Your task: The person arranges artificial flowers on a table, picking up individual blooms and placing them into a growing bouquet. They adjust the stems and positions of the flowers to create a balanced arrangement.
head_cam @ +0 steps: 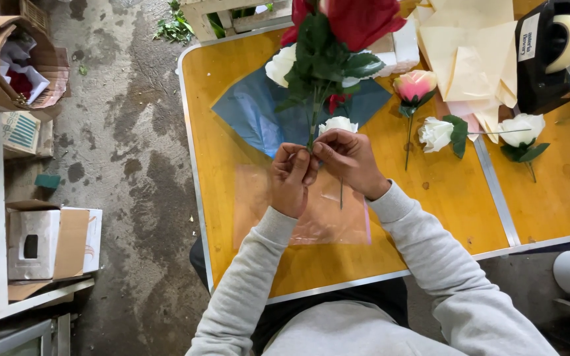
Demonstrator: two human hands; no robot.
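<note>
My left hand point(293, 178) and my right hand point(349, 160) meet above the orange table point(430, 198), both pinching the lower stem of a bunch of artificial flowers point(328, 56). The bunch stands up toward me, with a large red rose point(357, 20) on top, green leaves and a white rose point(280, 64) at its left side. A small white rose point(338, 124) sits just above my right fingers. Under the hands lies a pink transparent wrapping sheet point(311, 224), and a blue sheet point(252, 109) is spread behind it.
A pink rose point(415, 86) and two white roses point(435, 134) point(521, 129) lie on the table to the right. Cream paper sheets point(470, 53) and a black tape dispenser point(549, 53) sit at the far right. Cardboard boxes point(41, 240) stand on the wet floor left.
</note>
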